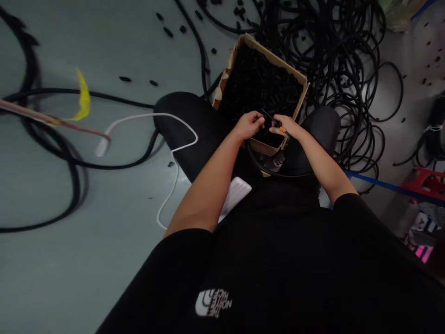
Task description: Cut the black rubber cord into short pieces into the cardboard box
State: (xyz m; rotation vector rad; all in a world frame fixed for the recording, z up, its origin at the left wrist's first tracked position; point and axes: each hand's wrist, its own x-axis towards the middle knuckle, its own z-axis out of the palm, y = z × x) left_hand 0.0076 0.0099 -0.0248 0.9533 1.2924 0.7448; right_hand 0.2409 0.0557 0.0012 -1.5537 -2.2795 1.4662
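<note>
In the head view, I am holding both hands over the near part of a cardboard box that is sitting between my knees and brimming with short black pieces. My right hand is gripping a slim dark tool with an orange part on it, and the tool's narrow tip is pointing toward my left hand. My left hand is curling its fingers in close to the thumb, just beside that tip; I cannot tell whether it is pinching anything. A black hose is curving below the box's near edge and running toward my right thigh. Beyond the box and to its right, a big tangle of black hose is spreading over the grey floor, and more loose black pieces are lying scattered there. Over on my left, other lengths of hose are looping across the floor near a yellow strip. A white cable is trailing across my left thigh, and a flat pale object is resting beside my left forearm.
</note>
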